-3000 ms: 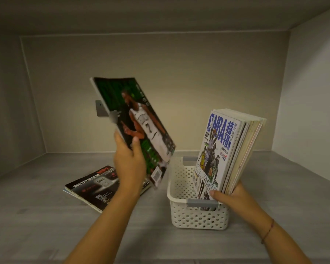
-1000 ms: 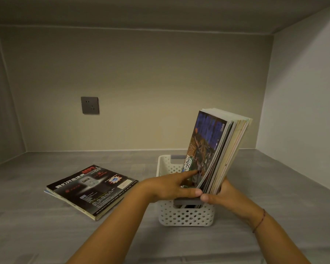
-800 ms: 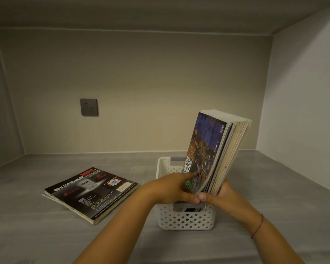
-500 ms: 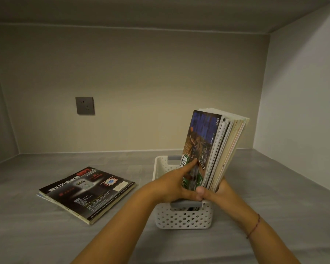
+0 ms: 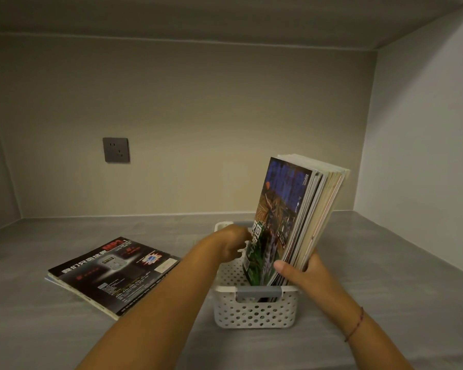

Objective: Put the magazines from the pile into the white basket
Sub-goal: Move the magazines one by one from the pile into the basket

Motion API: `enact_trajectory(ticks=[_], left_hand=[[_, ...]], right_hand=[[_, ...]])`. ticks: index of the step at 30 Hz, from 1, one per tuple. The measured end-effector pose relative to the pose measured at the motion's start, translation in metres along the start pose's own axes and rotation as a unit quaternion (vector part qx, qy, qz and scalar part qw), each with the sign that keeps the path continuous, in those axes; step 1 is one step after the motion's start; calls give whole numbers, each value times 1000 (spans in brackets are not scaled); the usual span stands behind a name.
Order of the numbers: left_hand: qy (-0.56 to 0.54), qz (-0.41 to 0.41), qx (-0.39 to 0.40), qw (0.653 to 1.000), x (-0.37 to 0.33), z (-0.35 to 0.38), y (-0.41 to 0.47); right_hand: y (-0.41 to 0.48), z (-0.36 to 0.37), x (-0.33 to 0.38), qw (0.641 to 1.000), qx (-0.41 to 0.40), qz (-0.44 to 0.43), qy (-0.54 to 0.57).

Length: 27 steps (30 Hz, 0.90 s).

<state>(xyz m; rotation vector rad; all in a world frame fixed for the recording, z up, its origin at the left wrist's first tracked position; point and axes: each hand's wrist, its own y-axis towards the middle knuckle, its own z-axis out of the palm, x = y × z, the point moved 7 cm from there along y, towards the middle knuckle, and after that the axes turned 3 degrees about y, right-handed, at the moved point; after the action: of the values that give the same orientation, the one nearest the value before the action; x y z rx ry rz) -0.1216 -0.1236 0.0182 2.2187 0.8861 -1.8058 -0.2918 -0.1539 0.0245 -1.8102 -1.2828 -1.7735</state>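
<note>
Fingers [image 5: 281, 267] of right hand [image 5: 312, 276] clamp magazines [image 5: 292, 214] upright in white basket [image 5: 254, 313] | left hand [image 5: 231, 245] at front cover, grip unclear | advised: seat squarely before releasing

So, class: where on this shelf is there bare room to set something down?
Bare shelf lies between the basket and the right wall, along the back wall behind the pile, and in front of the pile. Crowded: the basket, holding standing magazines, with the left hand and right hand at it.
</note>
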Motion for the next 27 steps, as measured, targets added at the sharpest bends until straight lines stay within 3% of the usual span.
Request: enact_trajectory(ticks=[5,11,20,23,27], left_hand=[[95,-5,-18,995,-21,5,25],[32,36,22,999,-22,6,31],[-57,189,-21,980,-41,4,29],[-30,139,-17,990,-37,7,31],[99,110,-26,989,-34,10,34]], right_hand=[[5,-3,-11,999,-6,35,-15],[0,3,-2,999,30,23,-6],[3,5,-6,998,36,19,-41],[2,3,0,1000,25,7,-15],[2,-1,3,999,-50,7,18]])
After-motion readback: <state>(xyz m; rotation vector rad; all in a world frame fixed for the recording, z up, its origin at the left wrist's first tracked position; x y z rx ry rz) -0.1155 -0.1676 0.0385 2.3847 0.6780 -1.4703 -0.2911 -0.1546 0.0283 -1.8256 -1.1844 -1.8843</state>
